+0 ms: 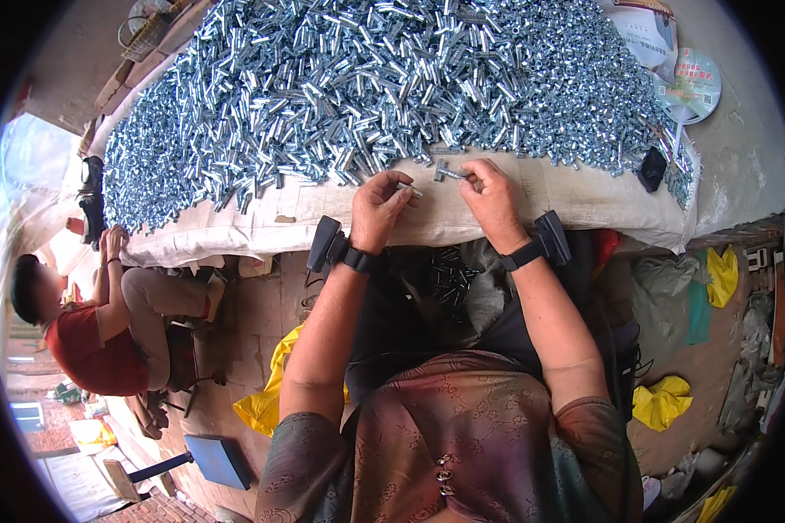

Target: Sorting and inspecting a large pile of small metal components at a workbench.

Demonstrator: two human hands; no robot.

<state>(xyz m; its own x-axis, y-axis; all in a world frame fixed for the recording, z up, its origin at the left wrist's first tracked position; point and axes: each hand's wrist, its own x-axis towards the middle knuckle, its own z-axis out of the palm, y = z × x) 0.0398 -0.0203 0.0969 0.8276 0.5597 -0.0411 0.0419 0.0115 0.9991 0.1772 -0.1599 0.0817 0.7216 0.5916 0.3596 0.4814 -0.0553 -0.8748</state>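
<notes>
A large heap of shiny silver metal pieces covers the table in front of me; many are short tubes, with smaller nut-like pieces at the sides. Between thumb and fingers, my left hand pinches a small metal tube. My right hand is closed on a slim metal piece that points left from its fingertips. Both hands are over the pale cloth along the near edge of the heap, a short way apart. The far ends of both held pieces are small and hard to make out.
To the left sits a person in a red shirt, hands at the table edge. A round fan and a printed bag lie right of the heap. Dark pieces lie below, between my legs. Yellow bags and a blue stool-like panel stand around.
</notes>
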